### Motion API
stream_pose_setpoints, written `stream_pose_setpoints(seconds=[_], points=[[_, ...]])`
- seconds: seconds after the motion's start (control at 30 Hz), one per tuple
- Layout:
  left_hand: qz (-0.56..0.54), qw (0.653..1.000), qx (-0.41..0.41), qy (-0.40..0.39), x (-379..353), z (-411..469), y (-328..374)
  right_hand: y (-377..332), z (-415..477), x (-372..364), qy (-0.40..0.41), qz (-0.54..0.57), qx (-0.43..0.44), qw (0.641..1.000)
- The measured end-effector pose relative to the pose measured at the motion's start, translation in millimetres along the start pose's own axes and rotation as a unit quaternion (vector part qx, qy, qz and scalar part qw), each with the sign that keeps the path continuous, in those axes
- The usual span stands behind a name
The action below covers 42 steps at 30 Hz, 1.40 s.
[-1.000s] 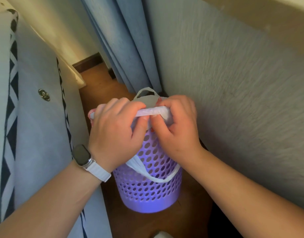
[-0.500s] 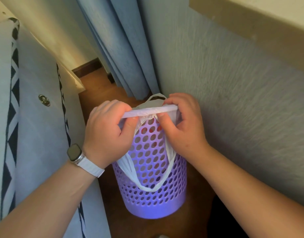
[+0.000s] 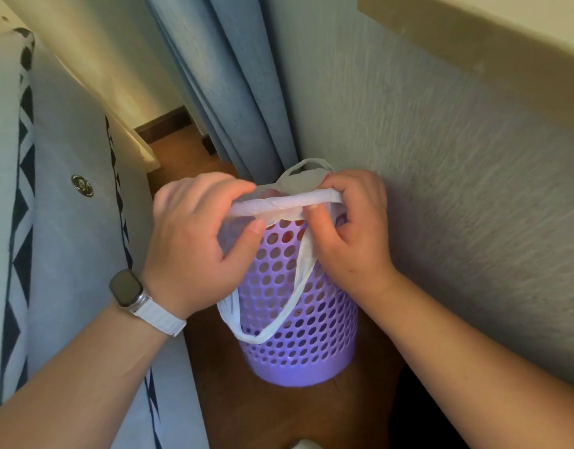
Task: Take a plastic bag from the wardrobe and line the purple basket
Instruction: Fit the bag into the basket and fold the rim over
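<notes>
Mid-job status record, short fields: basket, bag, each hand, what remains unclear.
basket: purple basket upright on the wooden floor, beside the wall and blue curtain
bag: white plastic bag inside, edge rolled at the near rim; one handle loop hangs down the outside
left: left hand grips the rolled edge
right: right hand pinches the rolled edge
unclear: far rim hidden behind the hands

Plastic bag (image 3: 279,204) hides purple basket (image 3: 311,345) rim (interior too).

One left hand (image 3: 195,244), one right hand (image 3: 350,234), one purple basket (image 3: 311,371), one plastic bag (image 3: 282,205), one watch (image 3: 127,288).
</notes>
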<state>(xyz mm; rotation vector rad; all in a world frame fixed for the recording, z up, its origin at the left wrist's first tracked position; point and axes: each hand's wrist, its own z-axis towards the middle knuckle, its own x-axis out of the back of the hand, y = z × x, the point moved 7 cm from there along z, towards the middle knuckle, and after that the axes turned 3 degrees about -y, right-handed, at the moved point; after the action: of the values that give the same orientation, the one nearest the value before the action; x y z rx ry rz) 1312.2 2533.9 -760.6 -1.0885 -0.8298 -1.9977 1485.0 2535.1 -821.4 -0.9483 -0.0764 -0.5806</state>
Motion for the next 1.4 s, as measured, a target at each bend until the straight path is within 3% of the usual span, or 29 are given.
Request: stream_pose_setpoints(seconds=[0.23, 0.93, 1.03, 1.13, 1.4], points=[[0.083, 0.996, -0.01, 0.021, -13.8, -7.1, 30.2, -14.2, -8.7, -15.1, -0.013, 0.003, -0.004, 1.0], [-0.054, 0.996, 0.058, 0.038, -9.7, 0.5, -14.7, 24.5, -3.6, 0.7, 0.003, 0.053, -0.051, 0.997], [-0.082, 0.994, 0.067, 0.021, -11.9, 1.3, -16.2, 21.8, -3.8, 3.5, 0.016, 0.051, -0.044, 0.998], [-0.038, 0.999, 0.035, -0.009, -11.1, -0.7, -11.1, 15.9, -3.5, 4.4, 0.02, 0.028, -0.015, 0.999], [-0.017, 0.996, 0.005, -0.089, -29.6, -4.8, 9.7, 4.9, -11.3, -13.6, -0.042, -0.021, 0.009, 0.999]])
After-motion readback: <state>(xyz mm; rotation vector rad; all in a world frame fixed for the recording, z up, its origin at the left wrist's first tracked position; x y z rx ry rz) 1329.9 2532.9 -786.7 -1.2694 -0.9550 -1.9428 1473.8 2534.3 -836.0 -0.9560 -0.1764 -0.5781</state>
